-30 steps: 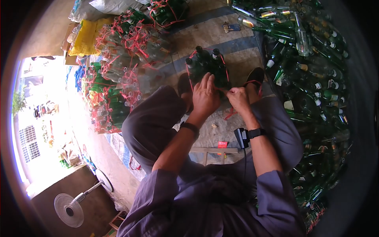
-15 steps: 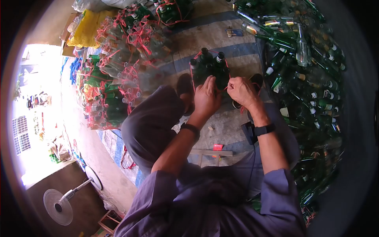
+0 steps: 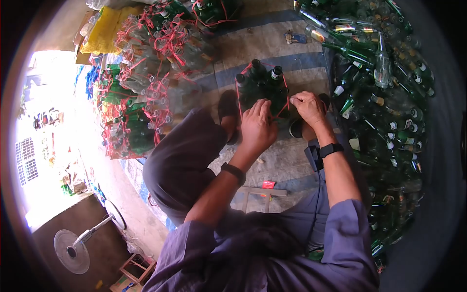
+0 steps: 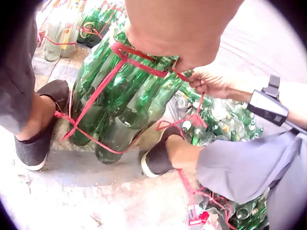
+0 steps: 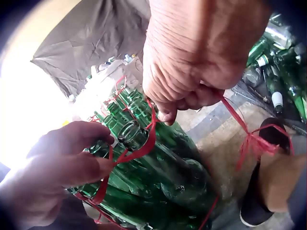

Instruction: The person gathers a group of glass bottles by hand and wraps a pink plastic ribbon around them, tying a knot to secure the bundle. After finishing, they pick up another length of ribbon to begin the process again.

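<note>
A bundle of green glass bottles (image 3: pixel 258 83) stands upright between the person's feet, bound with red plastic string (image 4: pixel 103 88). In the right wrist view, the left hand (image 5: pixel 62 167) is at the bottle necks, its thumb and forefinger pinching the string beside a bottle mouth (image 5: pixel 133 134). To the right of the bundle, the right hand (image 3: pixel 309 109) grips the string with curled fingers. A stretch of it runs from this hand round the bottle necks, and a loose, frayed tail (image 5: pixel 254 141) hangs from the hand's other side.
Loose green bottles (image 3: pixel 399 112) lie heaped along the right. Tied bundles of clear and green bottles (image 3: pixel 141 97) stand at the left, near a yellow sack (image 3: pixel 104 31). A wooden frame (image 3: pixel 262 191) and a red packet (image 3: pixel 268 184) lie close to the person. A fan (image 3: pixel 72 251) stands lower left.
The right hand has moved right, away from the left hand, drawing the string out sideways. The left hand stays at the near side of the bundle.
</note>
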Tool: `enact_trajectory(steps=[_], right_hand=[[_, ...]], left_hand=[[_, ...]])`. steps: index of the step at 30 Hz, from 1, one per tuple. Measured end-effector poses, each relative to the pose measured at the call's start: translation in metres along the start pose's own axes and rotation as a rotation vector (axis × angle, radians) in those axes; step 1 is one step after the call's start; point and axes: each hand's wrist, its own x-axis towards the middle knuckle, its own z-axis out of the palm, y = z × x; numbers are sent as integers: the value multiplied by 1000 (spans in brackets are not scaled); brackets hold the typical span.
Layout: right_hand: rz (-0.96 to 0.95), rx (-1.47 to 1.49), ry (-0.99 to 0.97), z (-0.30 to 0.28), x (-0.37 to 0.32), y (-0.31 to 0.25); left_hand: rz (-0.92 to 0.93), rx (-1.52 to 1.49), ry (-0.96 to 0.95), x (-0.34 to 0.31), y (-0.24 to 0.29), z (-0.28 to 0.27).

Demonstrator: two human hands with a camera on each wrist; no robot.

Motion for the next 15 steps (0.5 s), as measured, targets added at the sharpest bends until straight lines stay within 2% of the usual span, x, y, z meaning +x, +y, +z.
enact_trajectory(steps=[2,4,5,7,11,13,15], right_hand=[[13,89,-3,14,0,16],[251,368,-99,27,-1,23],[253,373,-99,32,-1,28],[310,419,-125,38,0,32],[362,439,-216,40,1,37],[369,308,-306,38,9,36],[441,354,-291,39,12,36]], left_hand=[[29,19,28,6,0,-1],[133,54,34,15,2,-6],[134,57,29,20,5,-7],[148,12,-112,27,4,-5],[175,-9,-171,35,4,11],[120,-32,-227,37,6,15],[78,-8,-304,38,9,17]])
